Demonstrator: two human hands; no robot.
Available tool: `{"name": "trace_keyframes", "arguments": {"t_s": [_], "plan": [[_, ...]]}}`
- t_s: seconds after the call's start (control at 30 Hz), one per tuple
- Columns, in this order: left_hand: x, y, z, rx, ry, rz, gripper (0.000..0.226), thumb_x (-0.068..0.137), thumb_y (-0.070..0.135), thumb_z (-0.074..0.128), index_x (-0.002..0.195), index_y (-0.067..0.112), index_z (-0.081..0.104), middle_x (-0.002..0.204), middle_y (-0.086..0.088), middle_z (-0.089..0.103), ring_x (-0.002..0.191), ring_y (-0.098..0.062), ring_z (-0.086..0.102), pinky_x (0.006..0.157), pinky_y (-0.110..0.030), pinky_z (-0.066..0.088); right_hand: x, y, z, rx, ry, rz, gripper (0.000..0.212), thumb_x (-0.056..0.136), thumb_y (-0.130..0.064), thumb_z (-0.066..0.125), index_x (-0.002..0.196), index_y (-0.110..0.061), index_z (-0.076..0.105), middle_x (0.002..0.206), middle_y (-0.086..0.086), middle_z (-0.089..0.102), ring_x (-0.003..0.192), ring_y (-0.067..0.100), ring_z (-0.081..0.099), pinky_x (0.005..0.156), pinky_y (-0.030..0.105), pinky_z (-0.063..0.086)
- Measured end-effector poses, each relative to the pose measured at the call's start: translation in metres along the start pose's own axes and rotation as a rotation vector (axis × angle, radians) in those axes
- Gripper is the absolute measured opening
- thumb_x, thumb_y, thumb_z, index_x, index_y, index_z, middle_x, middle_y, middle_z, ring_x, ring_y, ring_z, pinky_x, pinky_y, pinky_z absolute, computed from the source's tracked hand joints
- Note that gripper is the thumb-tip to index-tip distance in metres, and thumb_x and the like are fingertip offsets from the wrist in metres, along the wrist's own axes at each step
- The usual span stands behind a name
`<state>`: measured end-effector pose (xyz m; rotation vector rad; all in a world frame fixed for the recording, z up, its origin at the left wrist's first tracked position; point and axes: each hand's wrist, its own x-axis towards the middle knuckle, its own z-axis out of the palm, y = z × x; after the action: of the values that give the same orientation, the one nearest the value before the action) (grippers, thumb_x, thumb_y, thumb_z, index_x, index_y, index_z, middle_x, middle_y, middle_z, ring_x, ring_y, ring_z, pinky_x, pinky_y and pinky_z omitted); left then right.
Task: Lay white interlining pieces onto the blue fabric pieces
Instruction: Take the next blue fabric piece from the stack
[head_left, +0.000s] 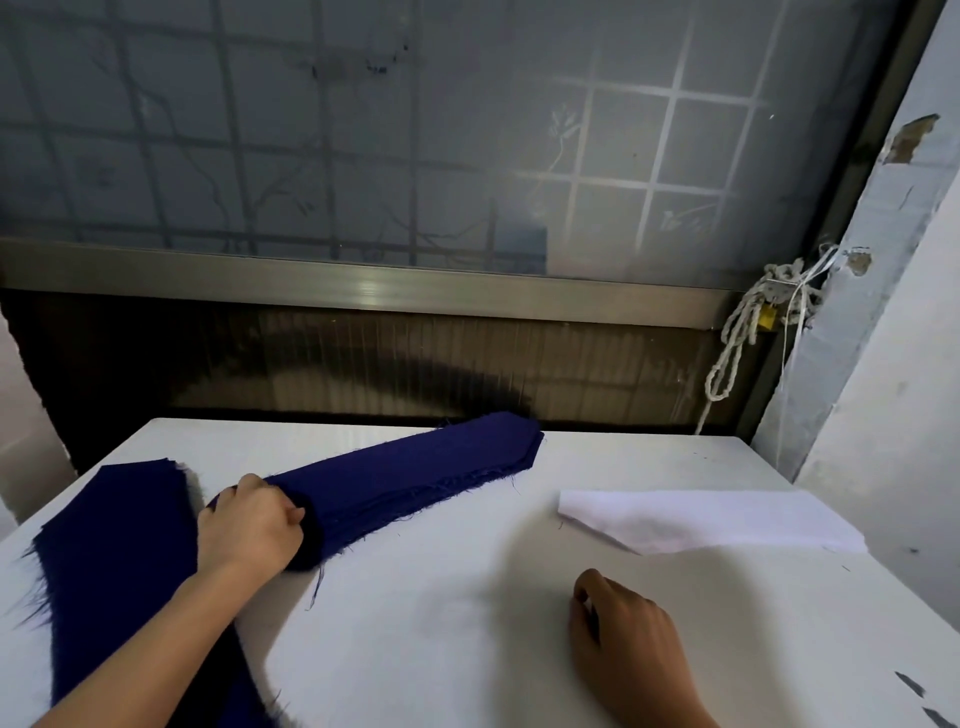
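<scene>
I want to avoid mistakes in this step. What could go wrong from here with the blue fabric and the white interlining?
1. The left hand grips only one end of the long blue fabric stack; a pull may slide its layers out of line, and its frayed edges may shed threads.
2. The white interlining lies close to the right edge of the table, apart from both hands; a hasty reach by the right hand might push it off.
</scene>
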<state>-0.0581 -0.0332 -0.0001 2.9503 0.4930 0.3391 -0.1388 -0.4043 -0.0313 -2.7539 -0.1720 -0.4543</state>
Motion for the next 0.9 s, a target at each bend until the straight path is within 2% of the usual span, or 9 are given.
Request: {"name": "trace_keyframes", "arguments": {"t_s": [0.1, 0.23, 0.33, 0.4, 0.47, 0.6, 0.7, 0.8, 0.9], "plan": [[0.014, -0.011, -0.009, -0.037, -0.015, -0.064, 0.026, 0.097, 0.037, 0.057, 0.115, 0.020, 0.067, 0.119, -0.004, 0.060, 0.110, -0.027, 0.058, 0.085, -0.039, 0.047, 0.001, 0.000, 0.001, -0.003, 0.006, 0.001, 0.008, 0.086, -0.028, 0.049, 0.081, -0.023, 0.050, 0.070, -0.002, 0.058, 0.058, 0.021, 0.047, 0.056, 0.034, 0.043], [0.021, -0.011, -0.013, -0.123, -0.120, -0.097, 0.021, 0.097, 0.023, 0.054, 0.099, 0.019, 0.074, 0.105, -0.003, 0.071, 0.097, -0.025, 0.064, 0.079, -0.034, 0.053, 0.001, 0.000, 0.001, -0.003, 0.005, 0.010, 0.008, 0.086, -0.027, 0.051, 0.081, -0.021, 0.050, 0.069, -0.002, 0.058, 0.060, 0.024, 0.052, 0.056, 0.035, 0.043], [0.019, -0.003, -0.020, 0.010, -0.135, -0.056, 0.019, 0.094, 0.023, 0.051, 0.086, 0.018, 0.067, 0.094, -0.003, 0.069, 0.091, -0.023, 0.060, 0.077, -0.033, 0.051, 0.000, -0.001, 0.000, -0.001, 0.003, 0.012, 0.008, 0.087, -0.027, 0.049, 0.081, -0.022, 0.049, 0.069, -0.002, 0.057, 0.061, 0.023, 0.052, 0.057, 0.035, 0.043], [0.016, 0.002, -0.022, 0.139, -0.106, 0.016, 0.016, 0.090, 0.027, 0.053, 0.081, 0.022, 0.065, 0.100, 0.000, 0.064, 0.098, -0.021, 0.053, 0.081, -0.033, 0.045, 0.000, -0.001, 0.000, -0.004, 0.004, 0.014, 0.008, 0.087, -0.027, 0.047, 0.081, -0.022, 0.048, 0.069, -0.001, 0.057, 0.060, 0.022, 0.049, 0.057, 0.035, 0.042], [0.013, 0.006, -0.016, 0.171, -0.109, 0.092, 0.016, 0.089, 0.030, 0.054, 0.090, 0.027, 0.070, 0.114, 0.001, 0.056, 0.110, -0.022, 0.046, 0.093, -0.035, 0.041, 0.001, -0.001, 0.000, 0.000, 0.002, 0.016, 0.008, 0.086, -0.027, 0.046, 0.080, -0.022, 0.047, 0.069, -0.001, 0.057, 0.059, 0.021, 0.048, 0.057, 0.034, 0.041], [0.006, 0.007, -0.006, -0.142, -0.169, 0.098, 0.017, 0.088, 0.027, 0.060, 0.077, 0.031, 0.072, 0.131, 0.001, 0.049, 0.123, -0.024, 0.046, 0.099, -0.042, 0.038, 0.002, 0.000, 0.001, -0.015, -0.014, 0.017, 0.009, 0.086, -0.028, 0.043, 0.080, -0.021, 0.046, 0.070, -0.001, 0.056, 0.062, 0.022, 0.052, 0.057, 0.034, 0.040], [0.000, 0.007, -0.005, -0.337, -0.079, 0.079, 0.020, 0.084, 0.027, 0.071, 0.067, 0.034, 0.066, 0.117, 0.005, 0.058, 0.107, -0.019, 0.056, 0.092, -0.040, 0.041, 0.001, 0.000, 0.001, -0.012, -0.021, 0.011, 0.010, 0.087, -0.027, 0.043, 0.080, -0.019, 0.046, 0.070, 0.000, 0.056, 0.061, 0.023, 0.050, 0.058, 0.035, 0.040], [-0.008, 0.009, -0.002, -0.509, 0.119, 0.083, 0.018, 0.082, 0.020, 0.078, 0.086, 0.028, 0.063, 0.101, 0.004, 0.063, 0.090, -0.019, 0.059, 0.086, -0.043, 0.047, 0.002, 0.001, 0.000, -0.017, -0.025, 0.011, 0.011, 0.087, -0.027, 0.042, 0.081, -0.019, 0.046, 0.070, 0.000, 0.056, 0.060, 0.023, 0.047, 0.059, 0.035, 0.040], [-0.022, 0.018, -0.001, -0.643, 0.250, 0.042, 0.046, 0.084, 0.013, 0.077, 0.122, 0.020, 0.054, 0.099, 0.003, 0.061, 0.078, -0.015, 0.056, 0.070, -0.036, 0.045, 0.002, 0.002, 0.001, -0.022, -0.032, 0.013, 0.011, 0.087, -0.028, 0.042, 0.082, -0.019, 0.046, 0.072, 0.000, 0.056, 0.062, 0.024, 0.049, 0.059, 0.035, 0.039]]}}
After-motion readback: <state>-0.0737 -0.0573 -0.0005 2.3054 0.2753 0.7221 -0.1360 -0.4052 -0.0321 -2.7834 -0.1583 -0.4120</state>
